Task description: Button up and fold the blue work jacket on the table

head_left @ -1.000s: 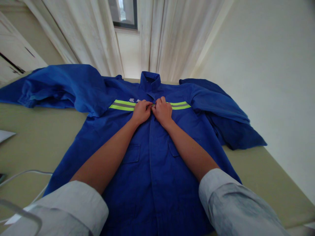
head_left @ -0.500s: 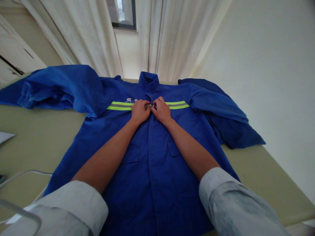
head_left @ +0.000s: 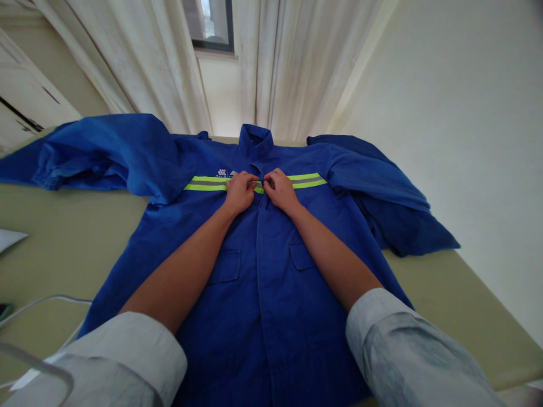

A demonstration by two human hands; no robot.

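A blue work jacket point(head_left: 263, 294) lies face up on a pale green surface point(head_left: 63, 237), collar at the far end. A yellow and grey reflective stripe point(head_left: 206, 183) crosses its chest. My left hand point(head_left: 240, 192) and my right hand point(head_left: 280, 191) meet at the front placket on that stripe. Both have their fingers curled and pinch the fabric edges at the closure. What lies under the fingertips is hidden. Two chest pockets sit beside my forearms.
The jacket's sleeves point(head_left: 97, 152) are bunched at the far left and far right. A white cable point(head_left: 42, 299) and a sheet of paper point(head_left: 11, 237) lie at the left edge. Curtains point(head_left: 297, 62) and a window point(head_left: 212, 25) stand behind; a wall is on the right.
Both hands stay at the chest closure with only small finger shifts. The view has drifted slightly.
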